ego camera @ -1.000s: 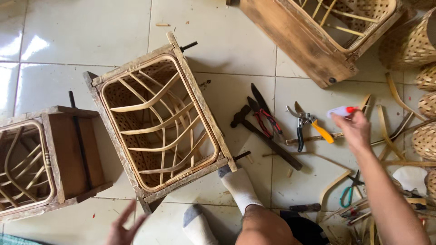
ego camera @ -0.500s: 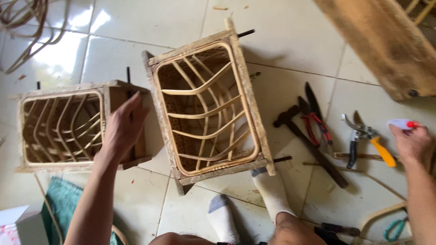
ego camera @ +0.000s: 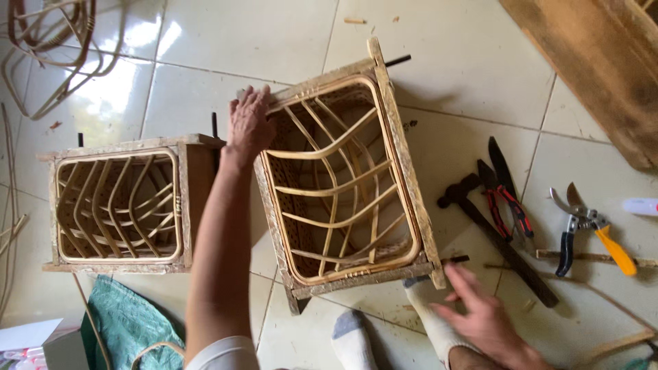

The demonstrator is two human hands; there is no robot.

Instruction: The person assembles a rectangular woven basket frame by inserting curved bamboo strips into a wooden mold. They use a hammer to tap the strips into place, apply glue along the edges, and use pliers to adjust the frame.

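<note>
A square wooden frame with bent rattan strips (ego camera: 343,181) stands on the tiled floor in front of me. My left hand (ego camera: 248,122) rests on its far left corner, fingers spread over the rim. My right hand (ego camera: 480,315) hovers open at the frame's near right corner, close to a black pin (ego camera: 455,260) that sticks out of it. It holds nothing. My two feet in grey and white socks (ego camera: 384,329) press against the frame's near edge.
A second, similar frame (ego camera: 120,205) stands at the left. To the right lie a hammer (ego camera: 497,236), red-handled shears (ego camera: 507,195), yellow-handled pruners (ego camera: 589,226) and a white marker (ego camera: 641,205). A green bag (ego camera: 127,322) lies near left; a wooden mould (ego camera: 596,62) far right.
My left hand moved from the left frame onto the middle frame's far corner. My right hand left the marker by the tools and came down to the frame's near right corner.
</note>
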